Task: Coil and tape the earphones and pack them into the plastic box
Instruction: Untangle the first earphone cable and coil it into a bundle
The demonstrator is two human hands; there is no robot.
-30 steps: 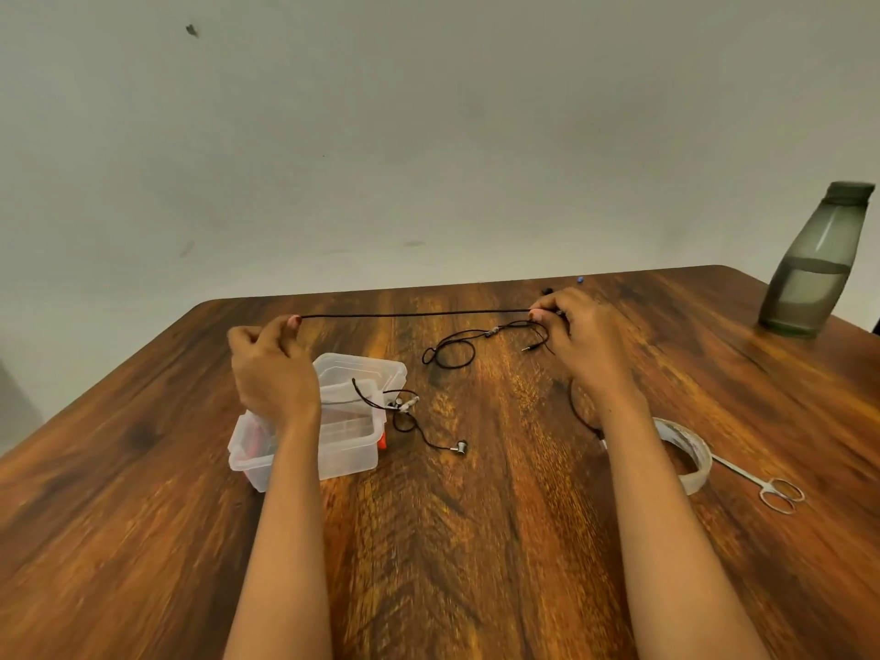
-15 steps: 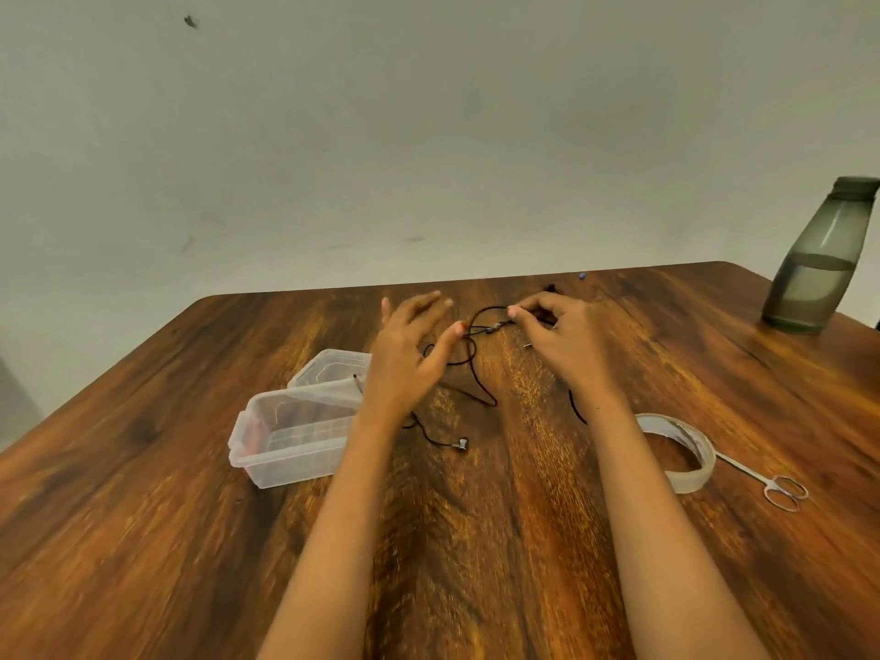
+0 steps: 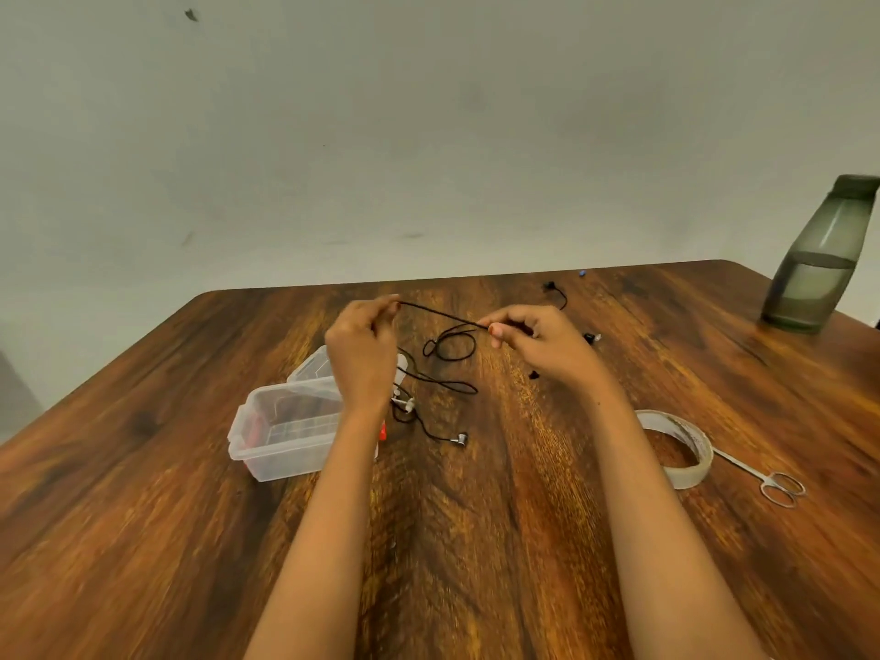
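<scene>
A black earphone cable (image 3: 443, 316) runs taut between my two hands above the table. My left hand (image 3: 364, 357) pinches one end of that stretch and my right hand (image 3: 538, 343) pinches the other. Below them the rest of the cable lies in loose loops (image 3: 450, 347) on the wood, ending in a silver earbud (image 3: 459, 439). The clear plastic box (image 3: 285, 428) stands open at the left, partly behind my left forearm, with its lid (image 3: 309, 366) tipped back. A roll of tape (image 3: 685, 447) lies to the right.
Small scissors (image 3: 774, 483) lie right of the tape. A grey water bottle (image 3: 821, 257) stands at the far right corner. Another black earphone (image 3: 555, 292) lies near the far edge, with a small black piece (image 3: 592, 336) beside my right hand. Something red (image 3: 382, 432) shows by the box.
My left hand let go of the cable and swung in toward the right hand, then took hold again. The stretch held between the hands is much shorter now.
</scene>
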